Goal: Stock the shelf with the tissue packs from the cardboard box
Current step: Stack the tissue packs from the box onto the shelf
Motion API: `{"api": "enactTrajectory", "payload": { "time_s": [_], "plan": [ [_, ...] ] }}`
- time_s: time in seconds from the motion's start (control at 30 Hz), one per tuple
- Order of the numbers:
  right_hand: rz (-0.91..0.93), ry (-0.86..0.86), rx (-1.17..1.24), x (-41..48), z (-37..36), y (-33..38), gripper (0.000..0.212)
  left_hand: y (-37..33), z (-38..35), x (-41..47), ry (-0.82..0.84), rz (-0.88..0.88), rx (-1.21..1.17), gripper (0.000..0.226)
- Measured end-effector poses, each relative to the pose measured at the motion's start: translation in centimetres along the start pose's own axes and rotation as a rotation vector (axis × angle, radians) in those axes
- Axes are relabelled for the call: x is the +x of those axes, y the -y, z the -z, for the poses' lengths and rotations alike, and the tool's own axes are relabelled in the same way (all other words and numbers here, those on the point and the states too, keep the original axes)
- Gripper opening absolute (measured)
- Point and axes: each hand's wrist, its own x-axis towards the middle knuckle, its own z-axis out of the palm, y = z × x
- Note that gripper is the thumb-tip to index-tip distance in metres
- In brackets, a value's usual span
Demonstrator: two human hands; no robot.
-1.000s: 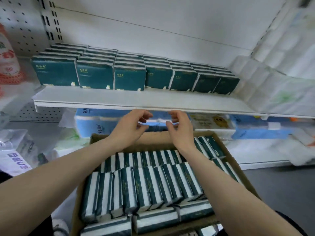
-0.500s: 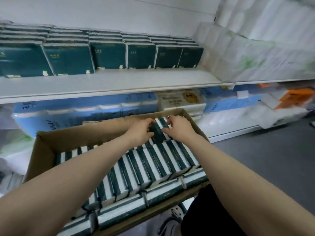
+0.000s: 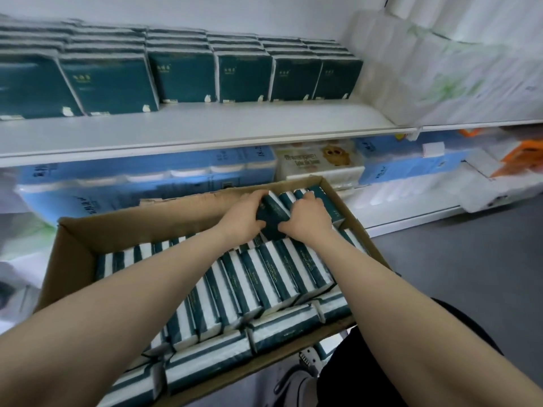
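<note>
Since 0.5 s ago, both hands closed on a tissue pack [image 3: 271, 214] in cardboard box [image 3: 73, 248]: left hand [image 3: 244, 215], right hand [image 3: 305, 215]. Should be lifted straight, then stood on shelf [image 3: 205, 124].

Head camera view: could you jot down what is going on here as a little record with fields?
place: shop shelf over a cardboard box
on the shelf: rows of dark green tissue packs, bare strip in front
in the box: many packs on edge
left hand: gripping a pack at the far end
right hand: gripping the same pack
stage: pack being lifted out, not yet shelved
</note>
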Motion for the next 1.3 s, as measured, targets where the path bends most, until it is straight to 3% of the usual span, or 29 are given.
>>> {"api": "enactTrajectory", "payload": {
  "time_s": [0.17, 0.3, 0.53, 0.7, 0.87, 1.3],
  "plan": [
    [-0.012, 0.044, 0.302, -0.1, 2.5, -0.5, 0.022, 0.2, 2.6, -1.1, -0.093, 0.007, -0.023, 0.078],
    [0.016, 0.062, 0.722, -0.9, 4.1, -0.5, 0.030, -0.1, 4.8, -2.3, -0.121, 0.017, -0.121, 0.062],
    [0.066, -0.104, 1.063, -1.0, 6.2, 1.8, 0.053, -0.1, 9.2, -3.3, -0.351, -0.013, -0.297, 0.046],
    [0.141, -0.275, 1.117, 0.7, 8.8, 5.6, 0.039, -1.1, 12.9, -3.2, -0.522, -0.034, -0.433, 0.039],
    [0.233, -0.319, 1.126, 3.3, 11.0, 8.4, 0.039, -1.6, 15.8, -2.6, -0.618, -0.075, -0.445, 0.031],
    [0.338, -0.395, 1.139, 8.5, 10.4, 14.7, 0.043, 1.8, 19.2, 1.8, -0.873, -0.057, -0.158, 0.034]
  ]
}}
